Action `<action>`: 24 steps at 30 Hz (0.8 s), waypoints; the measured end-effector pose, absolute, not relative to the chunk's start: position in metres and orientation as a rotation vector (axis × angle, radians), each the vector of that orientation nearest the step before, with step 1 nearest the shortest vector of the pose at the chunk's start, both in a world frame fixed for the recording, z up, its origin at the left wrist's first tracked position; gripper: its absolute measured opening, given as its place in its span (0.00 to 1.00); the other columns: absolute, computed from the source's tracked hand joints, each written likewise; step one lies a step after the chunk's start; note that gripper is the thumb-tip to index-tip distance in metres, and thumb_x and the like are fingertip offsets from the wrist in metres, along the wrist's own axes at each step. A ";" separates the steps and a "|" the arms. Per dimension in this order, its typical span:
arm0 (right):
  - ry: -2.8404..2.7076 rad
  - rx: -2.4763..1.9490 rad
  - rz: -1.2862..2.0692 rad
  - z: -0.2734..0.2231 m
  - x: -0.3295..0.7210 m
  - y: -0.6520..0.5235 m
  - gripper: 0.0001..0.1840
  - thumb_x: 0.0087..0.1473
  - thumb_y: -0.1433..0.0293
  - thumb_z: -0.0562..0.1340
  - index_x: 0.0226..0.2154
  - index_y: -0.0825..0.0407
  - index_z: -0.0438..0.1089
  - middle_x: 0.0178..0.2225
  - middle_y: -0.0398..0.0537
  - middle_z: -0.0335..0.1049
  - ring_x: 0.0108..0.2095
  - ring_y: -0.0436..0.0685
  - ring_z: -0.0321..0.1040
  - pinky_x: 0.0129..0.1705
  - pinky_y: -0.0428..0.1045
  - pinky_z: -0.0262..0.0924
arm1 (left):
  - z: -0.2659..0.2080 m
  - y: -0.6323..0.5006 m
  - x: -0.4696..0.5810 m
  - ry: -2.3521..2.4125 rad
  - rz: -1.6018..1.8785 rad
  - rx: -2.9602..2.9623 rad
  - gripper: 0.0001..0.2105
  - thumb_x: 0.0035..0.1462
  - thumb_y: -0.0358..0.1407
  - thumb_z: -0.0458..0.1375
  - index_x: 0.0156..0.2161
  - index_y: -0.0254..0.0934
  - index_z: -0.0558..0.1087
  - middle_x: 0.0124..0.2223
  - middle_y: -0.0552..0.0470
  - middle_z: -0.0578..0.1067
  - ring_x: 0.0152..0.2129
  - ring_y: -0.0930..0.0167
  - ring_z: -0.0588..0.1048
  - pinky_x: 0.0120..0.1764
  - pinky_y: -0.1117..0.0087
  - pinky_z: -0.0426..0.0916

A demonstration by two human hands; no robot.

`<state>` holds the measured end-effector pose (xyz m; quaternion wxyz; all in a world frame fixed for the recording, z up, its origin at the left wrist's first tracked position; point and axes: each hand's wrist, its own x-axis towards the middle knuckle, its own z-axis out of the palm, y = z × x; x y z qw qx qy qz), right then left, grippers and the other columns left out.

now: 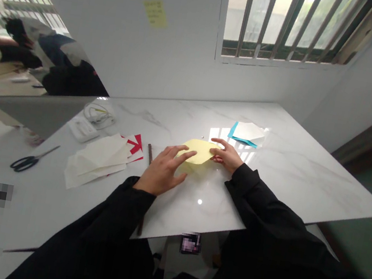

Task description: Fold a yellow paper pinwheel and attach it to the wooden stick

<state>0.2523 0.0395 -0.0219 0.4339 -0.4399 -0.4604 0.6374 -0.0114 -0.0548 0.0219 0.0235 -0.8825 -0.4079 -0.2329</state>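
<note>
A piece of yellow paper (199,152) with a rounded outline is raised slightly above the white table. Its right edge is pinched by my right hand (226,156), the index finger stretched out above the paper. My left hand (166,168) is at the paper's left side, fingers spread and thumb apart, with the fingertips over the paper's edge; whether they press on it I cannot tell. Beyond my right hand lie white and blue sheets (248,133). Left of my left hand are cream paper sheets (99,158) and red paper pieces (135,144).
Scissors (33,159) lie on the left, near a white box (82,129) and a coiled cable (99,115). A thin dark stick (150,152) runs beside my left hand. The marbled table (321,181) meets a wall with a yellow note (155,13) and a barred window.
</note>
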 end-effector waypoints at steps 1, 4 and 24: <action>-1.181 -1.093 1.610 -0.022 0.252 0.039 0.31 0.55 0.75 0.70 0.61 0.52 0.70 0.27 0.41 0.77 0.25 0.50 0.77 0.30 0.43 0.72 | 0.016 -0.050 -0.008 -1.274 -0.733 -2.723 0.34 0.60 0.31 0.70 0.70 0.45 0.69 0.65 0.42 0.74 0.60 0.54 0.72 0.63 0.46 0.71; -1.439 -1.143 1.511 -0.026 0.251 0.038 0.23 0.58 0.73 0.70 0.56 0.52 0.75 0.28 0.42 0.77 0.24 0.50 0.76 0.31 0.45 0.74 | -0.004 -0.037 -0.009 -1.324 -0.823 -2.688 0.17 0.66 0.30 0.66 0.58 0.46 0.79 0.55 0.46 0.80 0.50 0.58 0.76 0.55 0.53 0.76; -2.304 -0.894 0.757 -0.027 0.243 0.028 0.08 0.62 0.71 0.74 0.29 0.50 0.83 0.44 0.50 0.85 0.48 0.59 0.80 0.56 0.55 0.69 | -0.019 -0.032 -0.021 -1.657 -0.881 -2.848 0.09 0.70 0.43 0.62 0.41 0.41 0.81 0.45 0.48 0.83 0.44 0.61 0.78 0.49 0.57 0.73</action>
